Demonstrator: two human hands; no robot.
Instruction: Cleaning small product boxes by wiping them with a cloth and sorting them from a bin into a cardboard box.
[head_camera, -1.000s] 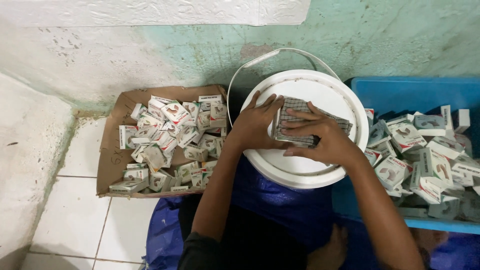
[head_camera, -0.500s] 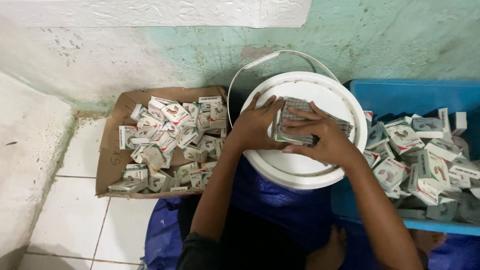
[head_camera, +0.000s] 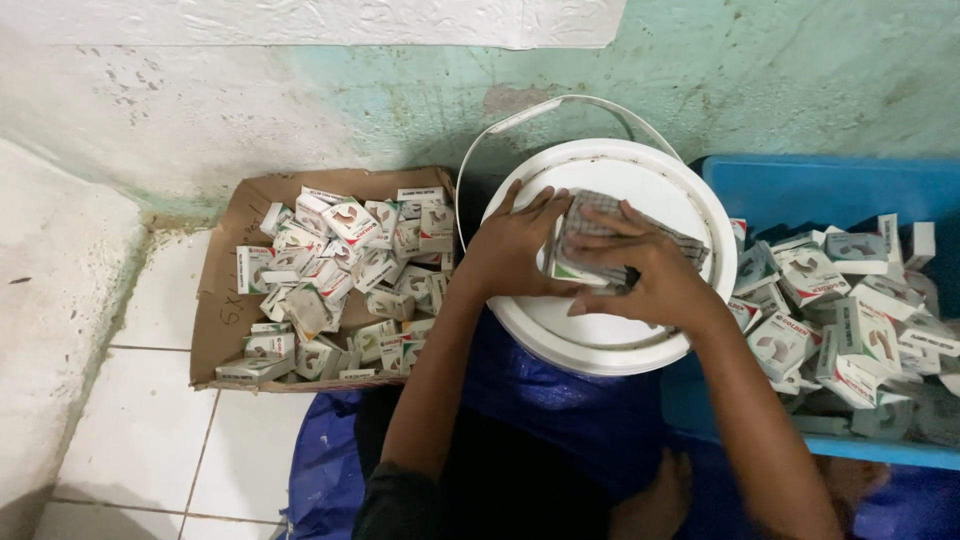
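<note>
Little had changed over the last second: both hands stayed on the same stack of flattened cartons (head_camera: 610, 245) on the white bucket lid (head_camera: 610, 340), and the stack had shifted only slightly under the fingers, its right end still poking out past the right hand.

The right hand (head_camera: 650, 275) lay palm-down across the top of the stack, fingers spread and bent over its near edge, gripping it from above. The left hand (head_camera: 515, 250) pressed against the stack's left end, fingers extended along that side and thumb toward the person, half curled rather than clenched, bracing the stack. Between the two hands, the stack rested flat on the lid, roughly at its centre.

Left of the left hand, well apart, a shallow cardboard tray (head_camera: 215, 320) on the tiled floor held a jumble of small white folded boxes (head_camera: 350, 270). Just right of the right hand, a blue plastic crate (head_camera: 830, 190) held more of the same small boxes (head_camera: 850, 330), piled loosely. The bucket's thin white handle (head_camera: 560, 105) arched beyond the hands, toward the green wall.
</note>
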